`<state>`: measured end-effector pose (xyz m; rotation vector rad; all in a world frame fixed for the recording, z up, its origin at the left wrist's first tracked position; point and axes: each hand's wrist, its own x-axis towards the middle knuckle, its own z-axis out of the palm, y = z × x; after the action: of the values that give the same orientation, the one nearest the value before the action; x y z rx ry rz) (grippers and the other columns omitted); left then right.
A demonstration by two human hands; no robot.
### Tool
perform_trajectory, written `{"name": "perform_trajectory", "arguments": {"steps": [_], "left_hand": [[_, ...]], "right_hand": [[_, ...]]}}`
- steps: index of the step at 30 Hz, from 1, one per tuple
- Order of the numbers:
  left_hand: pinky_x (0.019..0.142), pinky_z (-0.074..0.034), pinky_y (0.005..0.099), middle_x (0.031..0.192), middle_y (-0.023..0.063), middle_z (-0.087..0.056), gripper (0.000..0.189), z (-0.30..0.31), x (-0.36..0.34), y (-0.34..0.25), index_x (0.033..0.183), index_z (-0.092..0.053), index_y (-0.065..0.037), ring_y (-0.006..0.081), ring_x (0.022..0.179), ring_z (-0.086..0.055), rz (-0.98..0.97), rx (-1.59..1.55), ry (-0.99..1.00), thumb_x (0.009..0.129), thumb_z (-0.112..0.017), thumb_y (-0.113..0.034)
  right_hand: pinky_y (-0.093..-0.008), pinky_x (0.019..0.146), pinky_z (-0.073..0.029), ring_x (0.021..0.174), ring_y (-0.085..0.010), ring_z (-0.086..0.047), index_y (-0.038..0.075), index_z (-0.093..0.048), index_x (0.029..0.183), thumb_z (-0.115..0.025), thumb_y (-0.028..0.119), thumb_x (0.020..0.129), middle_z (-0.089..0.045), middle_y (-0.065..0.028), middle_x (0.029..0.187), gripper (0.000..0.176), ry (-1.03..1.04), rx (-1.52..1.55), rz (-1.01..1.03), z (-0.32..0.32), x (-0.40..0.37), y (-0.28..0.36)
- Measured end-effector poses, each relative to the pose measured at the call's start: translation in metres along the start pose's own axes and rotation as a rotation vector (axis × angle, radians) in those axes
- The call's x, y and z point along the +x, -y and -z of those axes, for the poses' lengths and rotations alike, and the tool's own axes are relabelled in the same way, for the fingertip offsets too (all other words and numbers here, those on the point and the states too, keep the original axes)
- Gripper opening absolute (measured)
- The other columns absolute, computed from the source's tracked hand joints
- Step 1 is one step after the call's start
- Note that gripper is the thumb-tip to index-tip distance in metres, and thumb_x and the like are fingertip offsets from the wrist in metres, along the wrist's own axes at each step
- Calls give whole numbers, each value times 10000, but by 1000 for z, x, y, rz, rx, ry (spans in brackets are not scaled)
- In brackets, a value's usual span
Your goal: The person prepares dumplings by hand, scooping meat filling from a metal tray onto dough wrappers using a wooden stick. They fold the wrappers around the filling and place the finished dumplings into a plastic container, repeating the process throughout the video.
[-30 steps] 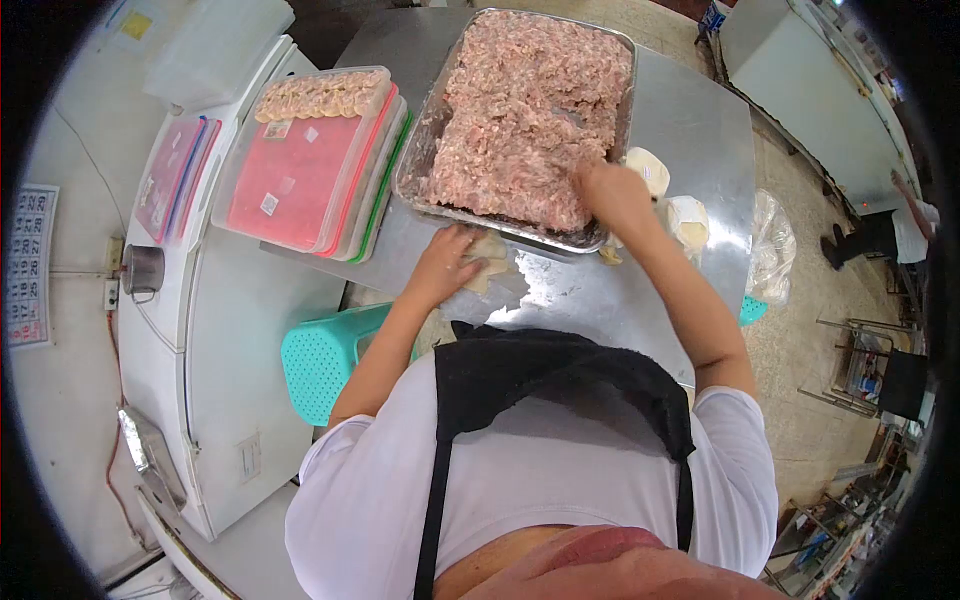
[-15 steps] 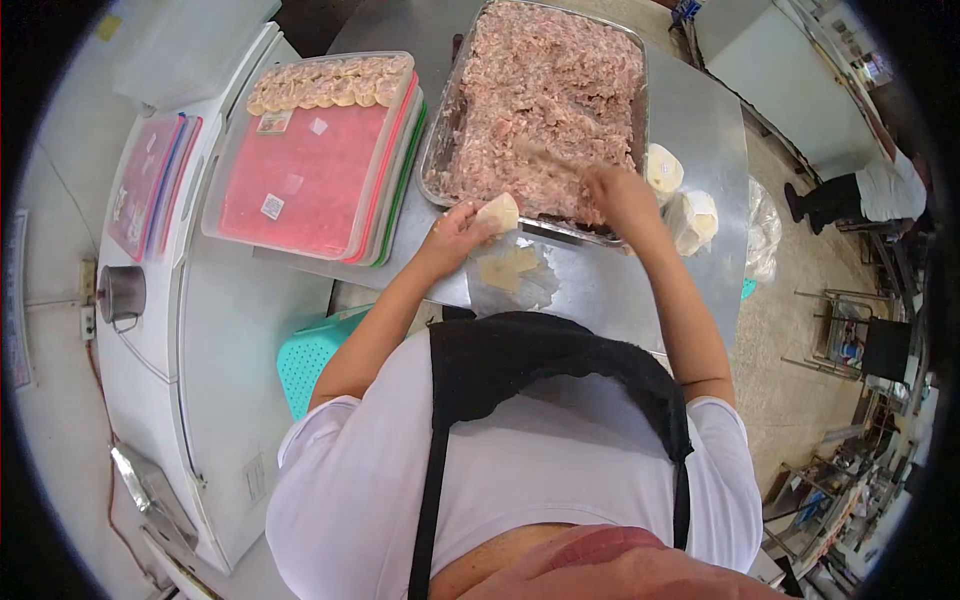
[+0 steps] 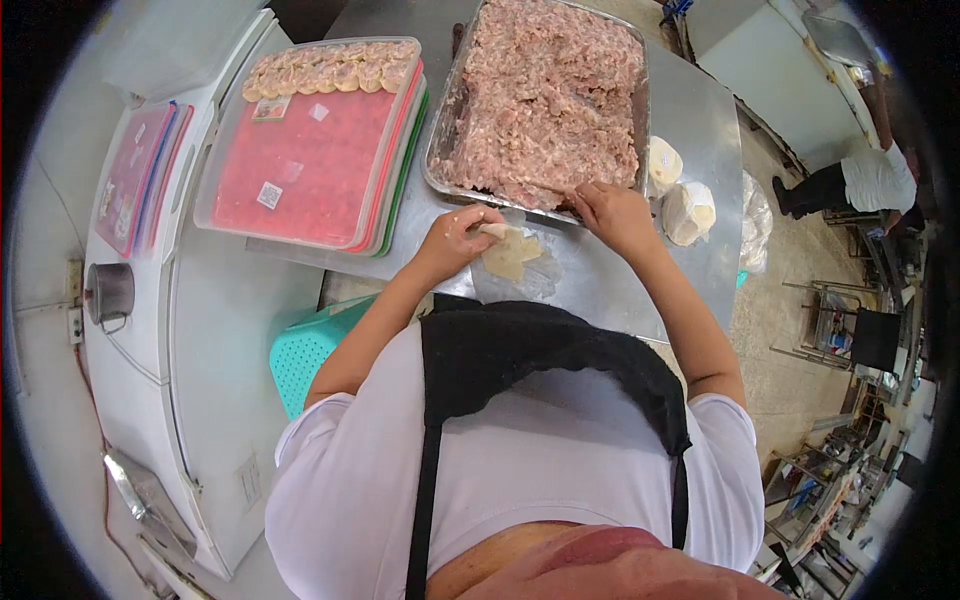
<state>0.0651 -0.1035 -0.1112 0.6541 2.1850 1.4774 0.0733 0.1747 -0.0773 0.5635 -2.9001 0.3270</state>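
My left hand (image 3: 458,238) is closed with a pale dough wrapper (image 3: 493,230) pinched at its fingertips. My right hand (image 3: 608,212) grips a thin, flat stick (image 3: 546,187) whose end rests on the minced meat (image 3: 550,100), at the near edge of the metal tray (image 3: 432,168). Most of the stick is hidden by the fingers. Below my left hand, pale dough sheets (image 3: 511,256) lie on clear plastic on the table. Two stacks of round wrappers, a far stack (image 3: 664,165) and a plastic-wrapped near stack (image 3: 688,214), stand right of my right hand.
Stacked lidded containers (image 3: 300,165) stand at the left, with rows of filled dumplings (image 3: 330,72) in the top one. A white freezer (image 3: 225,340) carries a metal pot (image 3: 109,292). A teal basket (image 3: 300,365) sits below the table. Another person (image 3: 875,182) stands far right.
My right hand has drawn the stick back toward the tray's near edge. My left hand has turned and lowered slightly, so the wrapper now shows edge-on.
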Motion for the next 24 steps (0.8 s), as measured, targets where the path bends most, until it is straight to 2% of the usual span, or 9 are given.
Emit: {"name": "perform_trajectory", "arguments": {"steps": [4, 10, 13, 15, 16, 19, 21, 23, 24], "left_hand": [[873, -468, 351, 1037, 147, -636, 269, -24, 9, 12, 1002, -648, 4, 291, 987, -604, -217, 59, -144, 881, -571, -224], [796, -472, 361, 980, 181, -637, 329, -37, 19, 4, 1008, -632, 28, 326, 913, -606, -125, 7, -240, 913, -499, -258], [743, -469, 347, 918, 187, -637, 331, -39, 20, -9, 1015, -625, 36, 336, 843, -608, 46, -15, -223, 917, -495, -252], [708, -439, 300, 910, 131, -670, 338, -38, 22, -11, 1023, -637, 44, 218, 792, -607, -2, -13, -210, 921, -500, -247], [708, -439, 300, 910, 131, -670, 338, -35, 22, -12, 1023, -637, 44, 218, 792, -607, 2, -13, -211, 921, -500, -247], [789, -470, 323, 1041, 150, -657, 350, -20, 32, -22, 1099, -610, 35, 241, 890, -626, 179, -387, -127, 920, -492, -242], [913, -478, 394, 1192, 185, -591, 409, -13, 45, -28, 1210, -517, 47, 300, 1033, -609, 87, -1411, -252, 934, -470, -251], [928, -480, 433, 1213, 180, -580, 429, 10, 49, -48, 1248, -483, 46, 308, 1088, -585, 49, -1503, -169, 940, -472, -252], [942, -482, 472, 1234, 174, -569, 454, 19, 52, -52, 1285, -450, 46, 316, 1142, -560, 7, -1589, -86, 945, -473, -254]], "right_hand": [[-429, 589, -507, 656, -322, -634, 70, -628, 794, -508, 325, 923, -638, -130, 691, 309, 92, -20, -21, -5, -1, -2], [-456, 638, -504, 687, -355, -630, 42, -639, 804, -493, 317, 929, -648, -169, 735, 335, 180, 121, -1, -4, 1, -8], [-452, 665, -496, 718, -372, -623, 19, -636, 792, -496, 303, 927, -645, -193, 753, 344, 226, 284, -32, -11, 2, -20], [-416, 669, -485, 695, -336, -626, 2, -642, 800, -497, 300, 933, -638, -200, 736, 357, 374, 412, -94, -15, 5, -32], [-416, 669, -485, 695, -336, -626, 2, -642, 800, -497, 300, 933, -638, -200, 736, 357, 376, 415, -92, -14, 4, -36], [-353, 644, -476, 640, -241, -599, -3, -641, 828, -499, 315, 944, -628, -144, 684, 368, 455, 697, -215, -3, 8, -44], [-256, 499, -348, 557, -67, -421, 16, -585, 676, -495, 293, 958, -534, 8, 604, 405, 384, 1029, -417, 7, 9, -44], [-224, 431, -272, 483, -53, -366, 41, -557, 685, -487, 298, 962, -471, 26, 554, 384, 337, 978, -360, 33, 15, -37], [-223, 424, -277, 469, -55, -375, 39, -577, 735, -486, 318, 965, -463, 25, 553, 373, 339, 1188, -501, 37, 16, -44]]}}
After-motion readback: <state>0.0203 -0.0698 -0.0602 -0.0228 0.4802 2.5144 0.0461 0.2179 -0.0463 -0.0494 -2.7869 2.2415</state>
